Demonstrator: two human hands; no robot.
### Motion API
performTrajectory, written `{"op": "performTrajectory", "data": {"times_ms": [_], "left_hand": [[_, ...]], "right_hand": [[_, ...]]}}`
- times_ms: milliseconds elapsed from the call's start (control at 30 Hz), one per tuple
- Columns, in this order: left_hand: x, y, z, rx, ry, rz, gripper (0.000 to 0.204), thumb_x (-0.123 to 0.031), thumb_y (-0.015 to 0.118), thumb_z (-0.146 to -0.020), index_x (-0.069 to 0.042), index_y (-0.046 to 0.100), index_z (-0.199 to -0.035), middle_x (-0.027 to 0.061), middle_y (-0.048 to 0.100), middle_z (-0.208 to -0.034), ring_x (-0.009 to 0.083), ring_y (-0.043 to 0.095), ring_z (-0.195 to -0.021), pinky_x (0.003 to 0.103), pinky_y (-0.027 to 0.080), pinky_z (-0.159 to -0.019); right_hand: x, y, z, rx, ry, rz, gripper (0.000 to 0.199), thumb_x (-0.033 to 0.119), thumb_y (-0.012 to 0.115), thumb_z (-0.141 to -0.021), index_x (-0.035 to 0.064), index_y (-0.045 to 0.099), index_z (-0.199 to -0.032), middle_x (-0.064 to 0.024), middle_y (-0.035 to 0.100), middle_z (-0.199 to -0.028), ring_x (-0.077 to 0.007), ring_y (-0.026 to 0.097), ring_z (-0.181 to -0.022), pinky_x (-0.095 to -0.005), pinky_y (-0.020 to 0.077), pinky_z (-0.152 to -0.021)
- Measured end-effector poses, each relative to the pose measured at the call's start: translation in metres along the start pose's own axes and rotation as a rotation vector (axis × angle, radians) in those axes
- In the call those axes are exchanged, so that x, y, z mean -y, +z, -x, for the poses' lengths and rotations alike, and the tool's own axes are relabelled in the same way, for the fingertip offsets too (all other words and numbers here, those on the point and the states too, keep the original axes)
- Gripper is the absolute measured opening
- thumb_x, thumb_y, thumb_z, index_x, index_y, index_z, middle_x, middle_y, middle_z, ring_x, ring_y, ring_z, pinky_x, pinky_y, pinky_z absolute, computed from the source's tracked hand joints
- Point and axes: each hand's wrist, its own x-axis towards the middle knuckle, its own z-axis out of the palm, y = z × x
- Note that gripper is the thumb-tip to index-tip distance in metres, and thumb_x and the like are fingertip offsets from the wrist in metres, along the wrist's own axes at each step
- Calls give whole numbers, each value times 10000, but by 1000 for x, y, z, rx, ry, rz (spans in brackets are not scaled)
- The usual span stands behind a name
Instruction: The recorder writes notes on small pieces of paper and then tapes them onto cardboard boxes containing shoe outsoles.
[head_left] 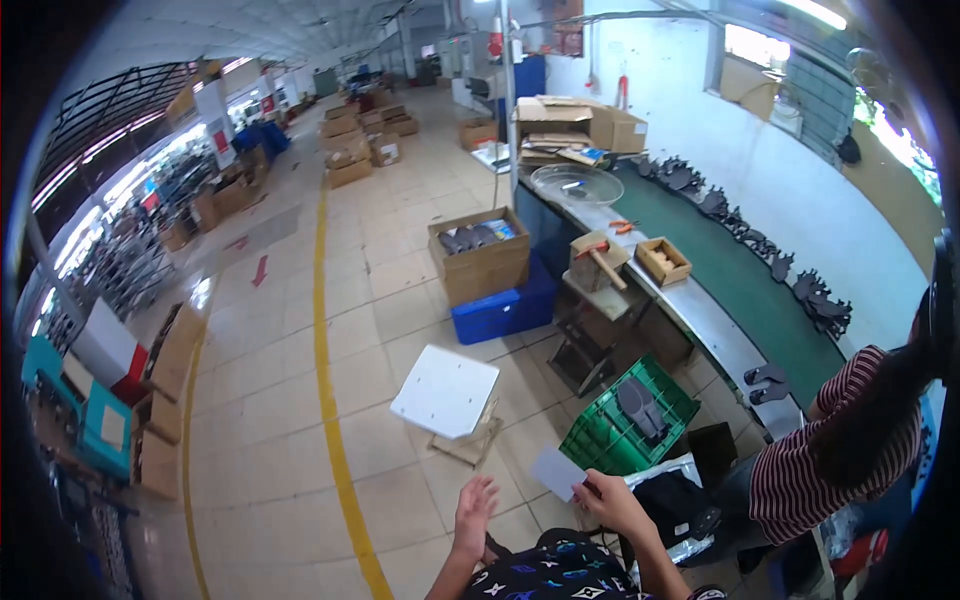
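Note:
My right hand [600,497] pinches a pale grey-white card [556,473] by its right edge, in front of my lap. My left hand [476,510] is raised to the left of it with fingers apart and nothing in it. Just beyond both hands stands a stool with a white square top [446,390] on a wooden base. Right of the card, a green plastic crate [590,440] sits tilted, with a dark grey molded part [641,408] on it.
A long bench with a green belt [720,245] runs along the right, bearing dark parts [822,305]. A hammer [604,266] lies on a wooden stand. A cardboard box [475,275] rests on a blue bin [505,315]. Close on my right is a person in a striped shirt [790,485].

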Motion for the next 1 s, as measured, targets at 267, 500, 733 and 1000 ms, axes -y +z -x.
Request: {"op": "performTrajectory", "data": {"times_ms": [267,500,733,1000], "left_hand": [[-26,60,-170,416,-580,1049,750,-595,419,-921,-37,336,-1416,152,268,-1542,304,222,-1435,479,169,-1172],[-52,95,-345,498,-435,1300,675,-590,363,-948,-65,454,-1362,146,407,-1472,320,399,-1349,490,264,-1138],[-20,111,-498,448,-513,589,589,-480,446,-959,-30,429,-1339,194,451,-1406,376,423,-1310,500,303,-1117],[-25,147,-621,302,-544,1067,596,-495,453,-941,-38,439,-1324,164,358,-1493,322,294,-1407,487,241,-1150]], "right_hand": [[-14,-6,-99,237,-277,-831,359,309,638,-904,1,620,-719,-63,621,-628,-133,556,-543,-277,388,-493],[-199,8,-160,-238,490,-697,284,260,660,-870,-2,624,-768,-36,641,-681,-106,597,-606,-266,471,-564],[-144,-91,-346,-106,236,-485,296,294,643,-913,2,658,-866,-16,635,-751,-90,553,-687,-252,444,-617],[-37,-157,-555,509,147,-914,217,211,632,-920,-1,640,-877,-21,595,-749,-96,550,-716,-248,443,-653]]}}
